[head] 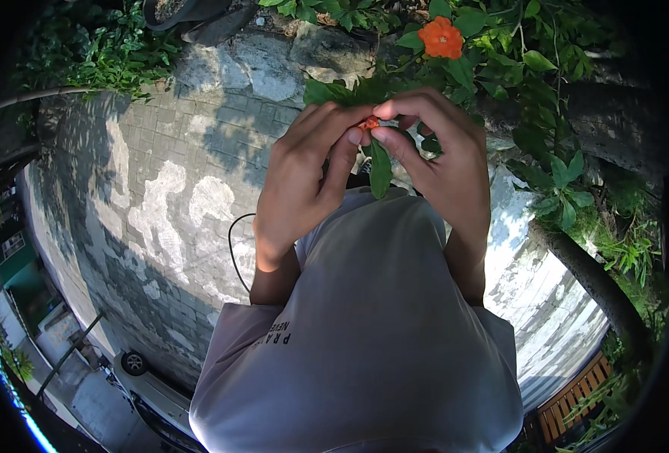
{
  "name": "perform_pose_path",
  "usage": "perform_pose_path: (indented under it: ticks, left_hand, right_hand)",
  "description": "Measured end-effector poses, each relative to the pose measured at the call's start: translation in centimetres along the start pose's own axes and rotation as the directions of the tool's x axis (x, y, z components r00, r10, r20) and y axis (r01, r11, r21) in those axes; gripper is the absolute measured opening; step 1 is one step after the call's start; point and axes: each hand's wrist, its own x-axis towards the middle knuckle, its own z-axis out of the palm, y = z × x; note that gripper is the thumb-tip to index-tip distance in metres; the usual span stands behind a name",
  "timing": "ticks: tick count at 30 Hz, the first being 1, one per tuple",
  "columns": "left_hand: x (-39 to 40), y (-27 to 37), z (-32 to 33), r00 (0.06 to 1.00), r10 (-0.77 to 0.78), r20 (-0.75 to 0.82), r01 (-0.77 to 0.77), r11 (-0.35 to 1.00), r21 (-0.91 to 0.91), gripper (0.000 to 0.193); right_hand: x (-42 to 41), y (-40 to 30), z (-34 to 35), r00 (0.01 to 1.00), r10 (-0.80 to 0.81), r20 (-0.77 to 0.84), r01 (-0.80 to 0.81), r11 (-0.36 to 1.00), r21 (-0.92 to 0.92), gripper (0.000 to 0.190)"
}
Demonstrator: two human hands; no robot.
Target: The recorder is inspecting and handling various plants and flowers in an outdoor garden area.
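Between my fingertips is a small orange flower bud or crumpled bloom (371, 122). My left hand (317, 158) pinches it from one side with thumb and forefinger. From the other side, the thumb and fingers of my right hand (436, 130) meet at it, touching or very near; whether they grip it is hard to tell. A long green leaf (380, 172) hangs just below the bud, in front of my shirt. Beyond my right hand, an open orange flower (441, 38) stands among the leaves of the same leafy growth. The bud's stem is hidden by my fingers.
Leafy branches (530, 73) crowd the far right, beside rough stones (331, 48). A thick trunk (589, 277) curves along the right. Paving (198, 164) spreads leftward, with a plant pot (164, 12) at the top, a parked car (156, 396) lower left and a slatted wooden bench (575, 396) lower right.
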Motion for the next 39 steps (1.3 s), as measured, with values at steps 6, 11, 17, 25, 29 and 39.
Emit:
perform_pose_path:
  ticks: [6,11,17,25,29,39]
  left_hand:
    - [-0.7,0.2,-0.4,1.0,-0.016,0.006,0.016,1.0,0.002,0.024]
    - [-1.3,0.7,-2.0,0.997,-0.063,0.032,0.063,0.998,0.001,0.024]
    - [-2.3,-0.2,-4.2,0.931,-0.241,-0.273,0.221,0.97,-0.104,0.016]
    - [-2.3,-1.0,-2.7,0.992,-0.05,-0.116,0.069,0.984,0.162,0.027]
    - [-2.0,-1.2,-1.3,0.994,0.074,-0.08,-0.049,0.959,0.28,0.025]
    - [-1.7,-1.1,-0.3,0.992,0.09,-0.089,-0.061,0.956,0.288,0.019]
  right_hand:
    - [-0.2,-0.3,0.4,1.0,-0.006,-0.006,0.006,1.0,0.007,0.018]
    - [-0.7,-0.1,0.6,0.997,-0.077,0.007,0.078,0.996,-0.037,0.02]
    - [-1.4,0.0,0.8,0.999,-0.038,-0.001,0.038,0.999,-0.037,0.019]
    - [-1.6,-0.5,0.9,0.999,0.007,-0.036,-0.009,0.999,-0.044,0.015]
    - [-1.8,-0.5,0.8,0.998,-0.001,-0.059,-0.001,1.0,-0.028,0.015]
    - [-2.0,-0.5,0.4,0.998,-0.002,-0.059,0.001,1.0,-0.021,0.015]
